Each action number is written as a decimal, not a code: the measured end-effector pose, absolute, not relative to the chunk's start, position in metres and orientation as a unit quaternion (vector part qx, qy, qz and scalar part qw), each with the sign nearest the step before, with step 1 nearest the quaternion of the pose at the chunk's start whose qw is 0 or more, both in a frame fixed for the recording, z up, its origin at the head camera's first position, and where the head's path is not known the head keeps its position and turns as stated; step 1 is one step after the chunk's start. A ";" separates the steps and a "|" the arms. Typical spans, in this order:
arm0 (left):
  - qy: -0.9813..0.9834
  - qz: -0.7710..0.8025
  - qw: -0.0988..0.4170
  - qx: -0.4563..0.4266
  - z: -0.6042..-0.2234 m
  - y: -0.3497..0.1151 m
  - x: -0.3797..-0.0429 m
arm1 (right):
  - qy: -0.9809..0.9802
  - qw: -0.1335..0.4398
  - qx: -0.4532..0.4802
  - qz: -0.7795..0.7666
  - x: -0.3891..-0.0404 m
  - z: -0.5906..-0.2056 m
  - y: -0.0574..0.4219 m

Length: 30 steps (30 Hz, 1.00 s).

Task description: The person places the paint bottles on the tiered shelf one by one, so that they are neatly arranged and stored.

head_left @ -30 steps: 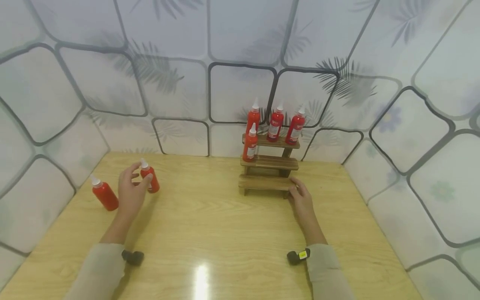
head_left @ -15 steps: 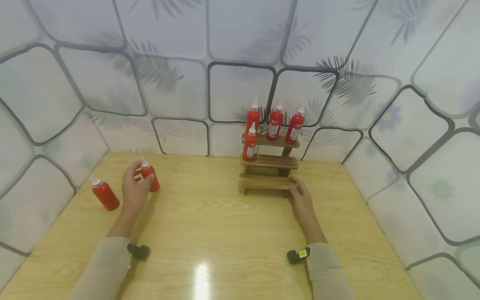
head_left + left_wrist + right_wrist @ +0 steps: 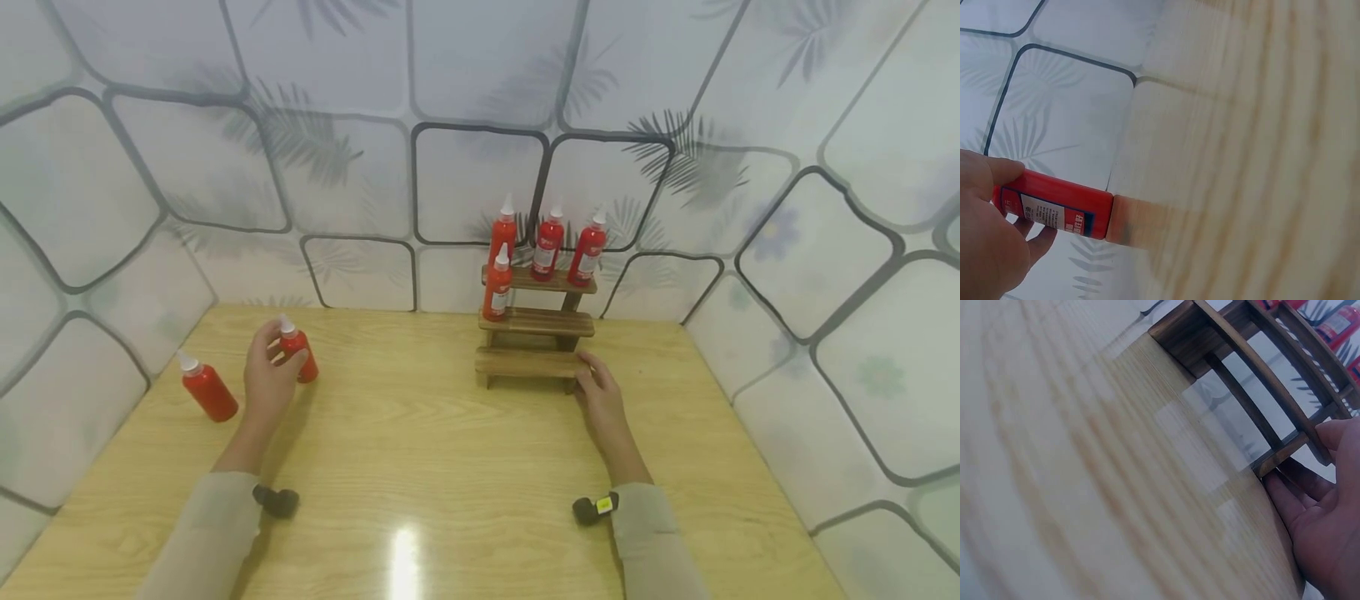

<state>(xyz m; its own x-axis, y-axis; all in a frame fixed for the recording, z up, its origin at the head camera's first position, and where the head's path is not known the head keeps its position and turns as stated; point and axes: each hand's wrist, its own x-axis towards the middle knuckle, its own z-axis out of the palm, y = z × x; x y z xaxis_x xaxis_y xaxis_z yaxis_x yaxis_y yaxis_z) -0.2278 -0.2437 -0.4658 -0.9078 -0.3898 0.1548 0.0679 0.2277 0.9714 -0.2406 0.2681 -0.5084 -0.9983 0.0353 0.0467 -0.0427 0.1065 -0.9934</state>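
Note:
At the left, my left hand (image 3: 270,371) holds a red squeeze bottle (image 3: 297,354) with a white pointed cap, thumb on one side and fingers on the other. The left wrist view shows the labelled bottle (image 3: 1057,203) with its base at the tabletop. My right hand (image 3: 602,392) grips the right end of the lowest step of a wooden three-tier display stand (image 3: 525,362). In the right wrist view, the thumb lies at the step's end and the fingers reach behind the stand's leg (image 3: 1279,456).
Three red bottles stand on the top tier, including a middle one (image 3: 547,248). An orange-red bottle (image 3: 497,292) stands at the left of the middle tier. Another red bottle (image 3: 210,390) is left of my left hand. Patterned walls (image 3: 480,183) border the wooden table (image 3: 435,467).
My left hand has shifted slightly right, closer around the bottle, which has barely moved. The right hand has stayed at the stand.

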 end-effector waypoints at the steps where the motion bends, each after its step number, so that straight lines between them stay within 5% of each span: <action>1: -0.760 -0.613 0.185 0.108 -0.466 -0.244 -0.228 | -0.742 0.028 0.003 0.670 -0.240 -0.508 0.268; 12: -0.774 -0.600 0.189 0.071 -0.459 -0.232 -0.224 | -0.729 0.013 0.019 0.684 -0.239 -0.508 0.269; 30: -0.758 -0.636 0.122 -0.076 -0.442 -0.147 -0.217 | -0.717 -0.004 0.009 0.697 -0.235 -0.496 0.267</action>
